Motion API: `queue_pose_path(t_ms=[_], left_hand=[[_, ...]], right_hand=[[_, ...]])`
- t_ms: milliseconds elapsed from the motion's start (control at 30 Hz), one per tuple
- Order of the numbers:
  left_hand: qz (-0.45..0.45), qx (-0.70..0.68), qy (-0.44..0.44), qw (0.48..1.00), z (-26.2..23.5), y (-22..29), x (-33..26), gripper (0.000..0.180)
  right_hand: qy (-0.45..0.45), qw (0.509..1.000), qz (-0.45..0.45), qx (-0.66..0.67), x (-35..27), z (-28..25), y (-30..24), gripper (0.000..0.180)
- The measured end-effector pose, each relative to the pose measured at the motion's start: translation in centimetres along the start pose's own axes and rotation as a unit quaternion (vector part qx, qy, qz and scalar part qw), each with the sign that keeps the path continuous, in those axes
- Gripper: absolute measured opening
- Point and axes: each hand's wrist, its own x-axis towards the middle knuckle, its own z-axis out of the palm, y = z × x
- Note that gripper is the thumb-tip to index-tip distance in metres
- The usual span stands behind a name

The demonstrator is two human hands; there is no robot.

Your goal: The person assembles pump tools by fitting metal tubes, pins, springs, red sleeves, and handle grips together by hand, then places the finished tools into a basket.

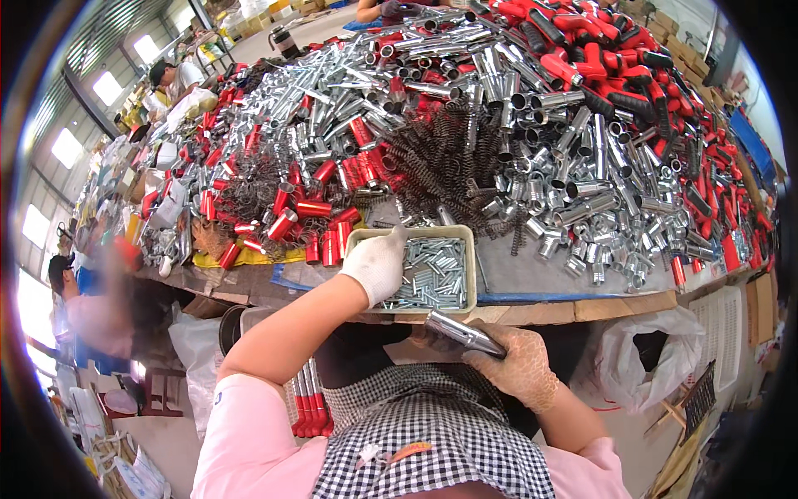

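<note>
My left hand, in a white knit glove, reaches over the left part of a pale rectangular tray. Small silver metal pins fill the tray. The back of the glove faces up, so most of the fingers are hidden, and I cannot tell whether they pinch a pin. My right hand, in a lightly stained glove, is wrapped round a shiny chrome tube. The tube is held just off the table's front edge, tilted with its free end up to the left.
Behind the tray lie dark coil springs, red sleeves and a heap of chrome tubes. Red-and-black handles are piled at the far right. A white plastic bag hangs below the table's right side. Other people are at the left.
</note>
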Motion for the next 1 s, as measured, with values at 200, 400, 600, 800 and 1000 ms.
queue_pose_path(t_ms=[200,400,600,800,1000], left_hand=[[0.087,-0.104,0.222,0.966,-0.2,-0.5,-1.1,0.025],[0.267,-0.428,0.157,0.849,-1.7,4.3,-7.3,0.015],[0.272,-0.332,0.182,0.885,0.3,6.3,-8.7,0.01],[0.305,-0.089,0.048,0.947,-0.3,7.8,-9.2,0.01],[0.216,-0.367,-0.167,0.889,-0.8,5.4,-8.1,0.033]], right_hand=[[0.042,0.996,-0.06,-0.043,-0.5,0.1,0.2,0.043],[0.052,0.995,-0.068,-0.054,-0.5,0.7,0.0,0.041],[0.057,0.993,-0.085,-0.056,-0.8,1.4,-0.1,0.04],[-0.042,0.97,-0.072,-0.228,-1.0,0.5,-1.3,0.045],[0.038,0.945,-0.225,-0.233,-2.0,0.7,-0.8,0.045]])
